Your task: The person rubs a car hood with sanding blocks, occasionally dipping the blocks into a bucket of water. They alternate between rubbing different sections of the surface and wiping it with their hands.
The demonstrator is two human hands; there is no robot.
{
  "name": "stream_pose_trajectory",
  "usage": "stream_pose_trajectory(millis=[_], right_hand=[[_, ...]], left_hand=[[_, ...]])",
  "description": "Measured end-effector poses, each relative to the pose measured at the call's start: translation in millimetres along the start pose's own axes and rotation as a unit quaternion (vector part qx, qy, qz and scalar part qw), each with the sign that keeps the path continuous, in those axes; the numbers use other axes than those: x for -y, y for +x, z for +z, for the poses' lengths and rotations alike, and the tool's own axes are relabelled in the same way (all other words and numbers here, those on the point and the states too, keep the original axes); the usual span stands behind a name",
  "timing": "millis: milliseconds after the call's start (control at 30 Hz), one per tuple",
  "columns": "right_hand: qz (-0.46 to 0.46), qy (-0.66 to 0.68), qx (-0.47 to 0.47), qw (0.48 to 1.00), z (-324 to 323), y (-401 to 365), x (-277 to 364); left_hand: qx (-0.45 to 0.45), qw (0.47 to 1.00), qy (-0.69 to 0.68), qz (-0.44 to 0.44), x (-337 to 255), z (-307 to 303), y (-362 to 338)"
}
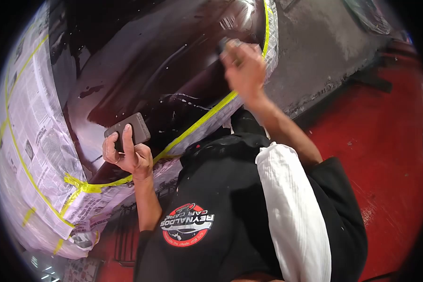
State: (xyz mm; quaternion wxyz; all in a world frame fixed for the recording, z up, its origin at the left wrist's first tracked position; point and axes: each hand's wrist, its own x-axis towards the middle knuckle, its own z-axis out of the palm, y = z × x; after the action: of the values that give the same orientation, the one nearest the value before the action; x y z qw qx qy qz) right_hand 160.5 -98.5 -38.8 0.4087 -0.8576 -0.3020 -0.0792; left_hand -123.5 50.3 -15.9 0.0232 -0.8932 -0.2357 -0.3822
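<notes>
My left hand (128,152) presses a grey rectangular sanding block (138,128) to the lower left of a dark maroon car panel (141,70), with fingers extended over the block's face. Farther up and to the right, my right hand (243,66) is closed and blurred by motion. A small dark object (224,44) shows at its fingertips against the panel; its kind cannot be made out. Wet streaks and droplets mark the glossy panel. Yellow masking tape (202,120) runs along its near edge.
Printed masking paper (30,127) under clear plastic covers the area left of the panel. A white cloth (293,211) hangs down the front of my black shirt (221,188). To the right lie a worn grey surface (310,51) and a red floor (380,141).
</notes>
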Motion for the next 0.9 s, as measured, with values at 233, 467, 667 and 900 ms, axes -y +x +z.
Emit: stream_pose_trajectory(millis=[233, 467, 667, 900], right_hand=[[0.115, -0.017, -0.038, 0.992, 2.4, 28.9, -26.1], [-0.014, -0.095, -0.012, 0.995, 5.6, -10.1, -10.4], [0.036, 0.082, -0.025, 0.996, 3.6, -42.4, 38.5], [0.015, -0.092, 0.005, 0.996, 1.8, -11.3, 6.3]], left_hand=[[0.022, 0.999, -0.018, 0.019, 0.8, -2.9, 0.2], [0.013, 1.0, -0.021, -0.004, 2.1, 1.6, 0.2], [-0.016, 0.999, -0.033, -0.012, -4.0, 3.3, 9.7], [-0.034, 0.998, -0.051, -0.032, -0.9, 3.8, 5.9]])
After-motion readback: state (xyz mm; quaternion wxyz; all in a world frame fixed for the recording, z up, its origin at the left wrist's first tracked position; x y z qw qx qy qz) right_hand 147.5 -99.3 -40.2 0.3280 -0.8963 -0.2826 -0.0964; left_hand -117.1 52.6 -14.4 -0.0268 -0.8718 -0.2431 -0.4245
